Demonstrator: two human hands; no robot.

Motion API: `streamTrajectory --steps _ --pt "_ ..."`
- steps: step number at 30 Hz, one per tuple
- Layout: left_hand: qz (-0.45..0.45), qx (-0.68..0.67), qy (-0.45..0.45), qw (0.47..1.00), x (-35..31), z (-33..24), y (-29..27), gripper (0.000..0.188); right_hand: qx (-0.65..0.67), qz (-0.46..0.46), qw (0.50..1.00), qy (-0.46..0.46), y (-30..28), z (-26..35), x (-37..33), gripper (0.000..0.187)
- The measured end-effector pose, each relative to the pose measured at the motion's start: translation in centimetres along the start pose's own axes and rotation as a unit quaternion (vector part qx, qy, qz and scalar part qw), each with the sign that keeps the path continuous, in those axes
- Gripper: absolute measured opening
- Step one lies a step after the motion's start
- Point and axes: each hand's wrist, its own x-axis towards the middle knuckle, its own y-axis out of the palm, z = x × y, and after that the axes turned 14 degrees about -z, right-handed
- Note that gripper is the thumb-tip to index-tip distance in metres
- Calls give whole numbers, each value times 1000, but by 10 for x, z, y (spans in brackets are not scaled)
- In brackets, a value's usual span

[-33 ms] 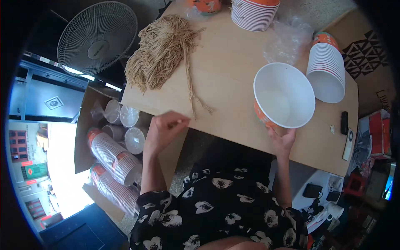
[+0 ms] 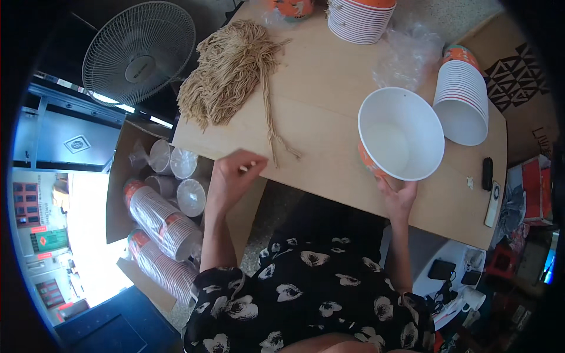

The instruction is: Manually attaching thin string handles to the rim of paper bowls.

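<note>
My right hand point(image 2: 399, 199) holds a paper tub point(image 2: 400, 134), white inside with an orange printed outer wall, gripped low on its near side. The tub tilts so that its open mouth faces me, above the table's near right part. My left hand point(image 2: 234, 176) hovers by the table's near left edge with curled fingers pinched together. Small pale spots show at its fingertips, too small to name. Just beyond it hang loose ends from a heap of tan twisted cords point(image 2: 226, 76), tied in a bundle on the table's left.
Stacked paper tubs point(image 2: 461, 112) lie at the right and another stack point(image 2: 360, 22) stands at the back, near crumpled clear plastic point(image 2: 406, 62). A carton point(image 2: 118, 203) of wrapped tubs stands left, below a fan point(image 2: 139, 56). A black object point(image 2: 486, 173) rests near the table's right edge.
My left hand has turned slightly and its fingers have curled in further. The right hand and the tub stay almost where they were.
</note>
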Motion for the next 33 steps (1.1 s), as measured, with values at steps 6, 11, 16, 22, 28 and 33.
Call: streamTrajectory --steps 6,11,16,22,28,33 --pt "-84 28 1 996 27 21 34 15 -23 4 1000 2 -12 -15 -2 83" --pt "-131 43 44 990 34 20 54 13 -10 -22 1000 -18 -30 -4 -27 85" --pt "-127 48 41 990 34 35 62 12 2 20 999 -36 -44 19 -41 80" --pt "-174 -5 36 984 5 22 54 9 28 56 995 -72 -48 31 -48 51" --pt "-103 -58 59 991 -70 -16 67 11 91 151 975 -132 -44 57 -54 29" --pt "235 -219 -37 946 -115 -59 75 13 136 289 918 -233 -30 88 -49 28"
